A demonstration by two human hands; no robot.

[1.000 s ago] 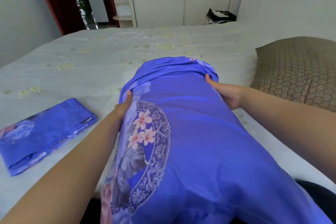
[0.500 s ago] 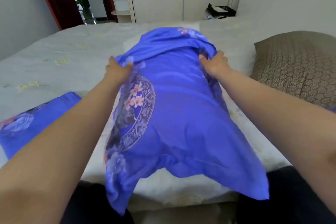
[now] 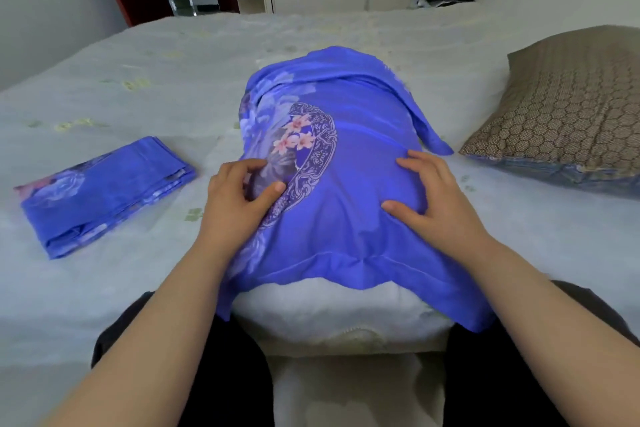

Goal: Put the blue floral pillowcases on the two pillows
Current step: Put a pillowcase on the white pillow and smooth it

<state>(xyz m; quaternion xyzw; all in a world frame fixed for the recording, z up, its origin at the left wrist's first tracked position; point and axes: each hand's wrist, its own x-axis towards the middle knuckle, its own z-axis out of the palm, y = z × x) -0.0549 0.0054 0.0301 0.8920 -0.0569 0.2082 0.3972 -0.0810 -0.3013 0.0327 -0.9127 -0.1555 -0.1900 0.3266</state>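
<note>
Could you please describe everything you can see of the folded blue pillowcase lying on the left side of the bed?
The folded pillowcase is a flat, layered rectangle of smooth blue cloth with a paler floral print and a pinkish patch at its far left corner. Its stacked edges show along the near and right sides. It lies skewed on the pale bedspread, apart from the left hand, and nothing but the bedspread touches it.

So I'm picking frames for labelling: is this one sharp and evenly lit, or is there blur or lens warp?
Head view: soft daylight, no harsh glare; the blue floral pillowcase is sharp near both hands, slightly smeared at its far right edge; wide-angle warp bends the white bed edges and forearms.
</note>
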